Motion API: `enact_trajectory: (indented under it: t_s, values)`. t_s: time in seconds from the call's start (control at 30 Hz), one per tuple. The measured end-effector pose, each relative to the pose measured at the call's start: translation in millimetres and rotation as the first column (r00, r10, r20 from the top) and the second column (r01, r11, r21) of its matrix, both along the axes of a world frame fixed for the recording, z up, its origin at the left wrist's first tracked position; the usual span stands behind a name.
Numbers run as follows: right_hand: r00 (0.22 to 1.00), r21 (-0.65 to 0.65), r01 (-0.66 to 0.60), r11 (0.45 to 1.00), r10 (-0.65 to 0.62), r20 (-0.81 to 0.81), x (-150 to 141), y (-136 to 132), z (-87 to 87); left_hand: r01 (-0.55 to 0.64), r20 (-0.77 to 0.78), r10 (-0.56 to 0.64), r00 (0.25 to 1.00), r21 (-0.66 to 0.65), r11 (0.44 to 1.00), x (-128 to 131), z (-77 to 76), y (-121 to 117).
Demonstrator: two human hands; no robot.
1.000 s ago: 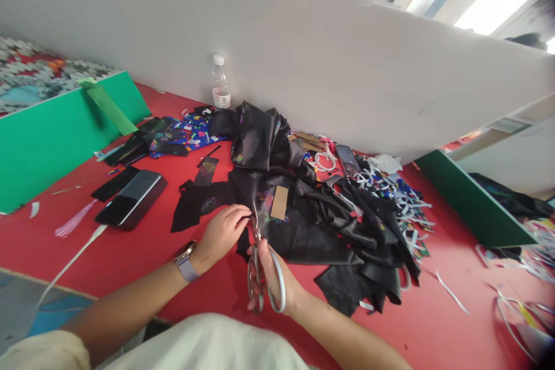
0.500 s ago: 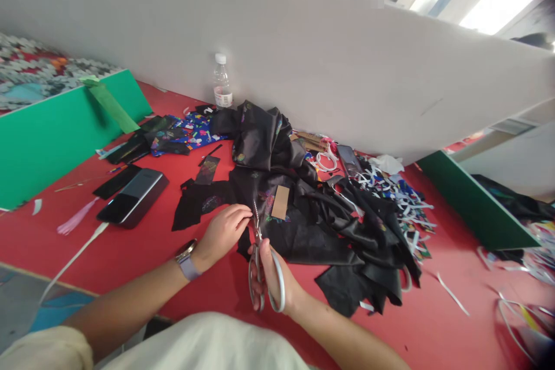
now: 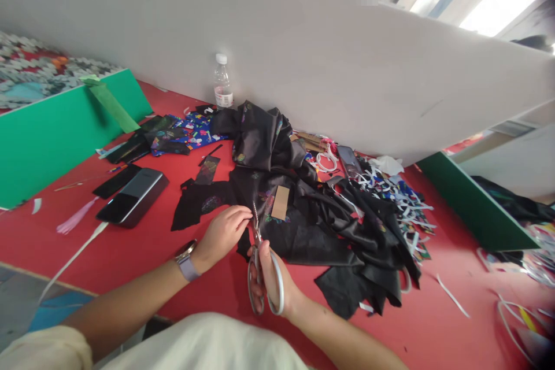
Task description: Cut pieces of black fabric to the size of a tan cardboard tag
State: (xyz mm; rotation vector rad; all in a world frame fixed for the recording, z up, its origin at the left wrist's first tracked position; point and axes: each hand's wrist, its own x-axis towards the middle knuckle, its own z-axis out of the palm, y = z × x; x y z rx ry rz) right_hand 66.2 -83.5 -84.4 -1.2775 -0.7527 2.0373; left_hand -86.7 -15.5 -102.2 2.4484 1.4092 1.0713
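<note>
A pair of scissors (image 3: 256,236) with pale loop handles is gripped in my right hand (image 3: 267,277), its thumb and fingers through the loops. The toothed-looking blades point away from me over the black fabric (image 3: 310,240), which is shiny and printed with coloured motifs. Close to the blades on the left, my left hand (image 3: 225,231) has its fingers pressed together at the fabric's edge, fingertips pinching the cloth. A tan cardboard rectangle (image 3: 280,202) lies on the fabric just right of the blades. My left palm hides part of the fabric's edge.
Left on the red table (image 3: 143,257) are a dark boxy device (image 3: 132,196) with a white cable and a pink tassel (image 3: 77,215). A bottle (image 3: 222,82) stands by the grey partition. Fabric offcuts (image 3: 407,202) heap at right, near a phone (image 3: 349,161). Green boards (image 3: 477,202) flank both sides.
Barely anything differs. The scissor handles and my right hand have shifted very slightly; my left hand stays at the blades.
</note>
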Motion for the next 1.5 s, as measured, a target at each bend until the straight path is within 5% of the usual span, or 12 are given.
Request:
enact_trajectory:
  t_s: [1.5]
  values:
    - [0.999,0.002,-0.032,0.999,0.032,0.032,2.1,2.3,0.9,0.018,-0.031,-0.018,0.999,-0.003,1.0,-1.9,-0.5,1.1]
